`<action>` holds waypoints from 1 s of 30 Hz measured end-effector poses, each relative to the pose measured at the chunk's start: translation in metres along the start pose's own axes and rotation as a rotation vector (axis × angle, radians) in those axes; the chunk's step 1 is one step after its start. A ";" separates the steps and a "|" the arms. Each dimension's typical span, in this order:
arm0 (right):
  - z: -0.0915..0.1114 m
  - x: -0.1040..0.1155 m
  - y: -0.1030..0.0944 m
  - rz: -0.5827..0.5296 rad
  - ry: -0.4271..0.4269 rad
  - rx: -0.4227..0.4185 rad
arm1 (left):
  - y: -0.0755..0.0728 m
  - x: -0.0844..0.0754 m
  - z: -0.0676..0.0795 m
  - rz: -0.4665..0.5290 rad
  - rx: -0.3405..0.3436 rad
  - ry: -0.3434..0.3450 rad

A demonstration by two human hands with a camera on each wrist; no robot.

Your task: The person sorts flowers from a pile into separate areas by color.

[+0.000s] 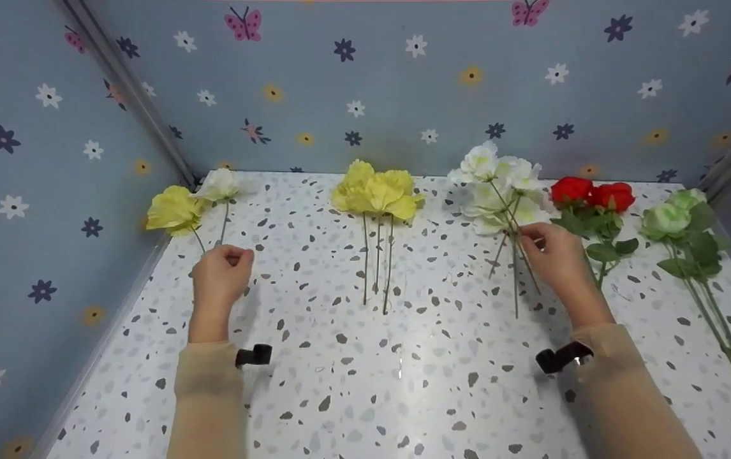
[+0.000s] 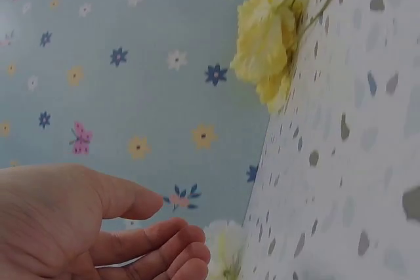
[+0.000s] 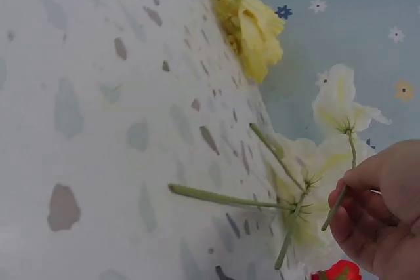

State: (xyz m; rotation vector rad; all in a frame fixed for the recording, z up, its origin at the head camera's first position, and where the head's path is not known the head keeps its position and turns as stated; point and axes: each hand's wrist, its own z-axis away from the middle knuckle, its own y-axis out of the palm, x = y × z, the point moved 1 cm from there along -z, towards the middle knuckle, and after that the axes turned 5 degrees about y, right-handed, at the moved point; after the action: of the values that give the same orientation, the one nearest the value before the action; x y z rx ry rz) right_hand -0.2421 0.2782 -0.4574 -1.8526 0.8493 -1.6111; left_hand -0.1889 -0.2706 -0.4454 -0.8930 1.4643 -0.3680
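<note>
With thumb and fingertips, my right hand (image 1: 553,255) pinches the thin green stem (image 3: 353,149) of a white artificial flower (image 1: 480,162). That bloom is raised above several other white flowers (image 1: 504,203) lying against the back wall, their stems crossing beneath the hand. My left hand (image 1: 220,274) is at the left, its fingers loosely bent and nothing between thumb and fingers in the left wrist view. Just beyond it lie a yellow flower (image 1: 174,210) and a white flower (image 1: 219,185); the lower ends of their stems are hidden by the hand.
Three yellow flowers (image 1: 378,191) lie at the middle back, stems toward me. Red roses (image 1: 592,193) are right of the white group, and pale green roses (image 1: 675,213) lie at the far right. Blue patterned walls (image 1: 391,83) enclose the speckled tabletop (image 1: 314,357).
</note>
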 end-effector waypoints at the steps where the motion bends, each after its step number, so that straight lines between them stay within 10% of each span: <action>1: -0.001 -0.002 0.002 0.018 -0.004 -0.002 | -0.004 0.007 -0.001 -0.012 -0.013 -0.027; 12: 0.004 -0.018 0.015 0.042 0.048 0.037 | -0.021 0.066 -0.001 -0.183 -0.137 -0.158; 30: 0.012 -0.018 0.014 0.052 0.093 0.094 | -0.012 0.069 -0.002 -0.173 0.051 -0.284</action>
State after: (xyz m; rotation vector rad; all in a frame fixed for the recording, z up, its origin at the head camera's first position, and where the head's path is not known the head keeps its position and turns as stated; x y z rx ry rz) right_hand -0.2334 0.2827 -0.4808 -1.6897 0.8397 -1.6858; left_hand -0.1788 -0.3277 -0.4844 -0.9912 1.1161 -0.3872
